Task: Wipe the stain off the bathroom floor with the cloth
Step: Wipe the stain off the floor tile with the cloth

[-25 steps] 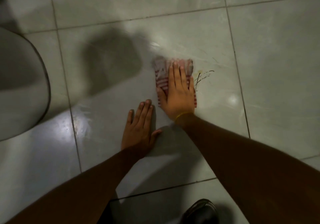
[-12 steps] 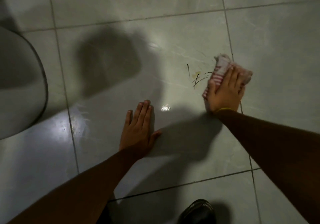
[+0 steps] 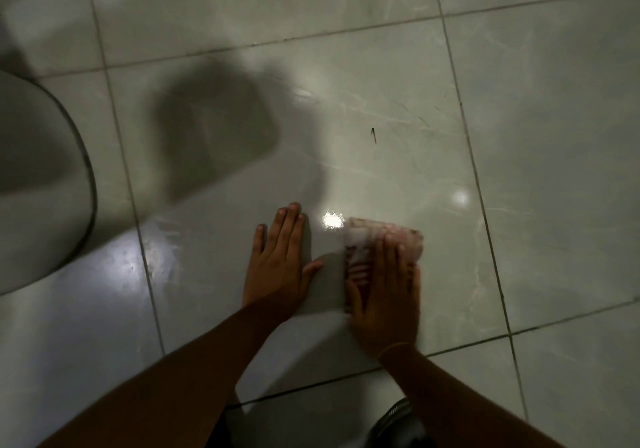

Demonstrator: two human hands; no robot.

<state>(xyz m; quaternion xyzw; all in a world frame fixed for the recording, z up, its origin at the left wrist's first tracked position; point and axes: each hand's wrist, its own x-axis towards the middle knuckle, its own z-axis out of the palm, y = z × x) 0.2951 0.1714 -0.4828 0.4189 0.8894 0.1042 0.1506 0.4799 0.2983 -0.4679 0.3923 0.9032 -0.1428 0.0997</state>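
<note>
Blurring right hand over cloth

Left hand flat on floor, blocks leftward path of right hand; narrow bare strip between them. Cloth under right hand, blurred. Tile open beyond both hands, up to small dark mark. Right part of floor bare to frame edge. Rounded white fixture fills left edge. Dark shoe at bottom edge, near right forearm.
</note>
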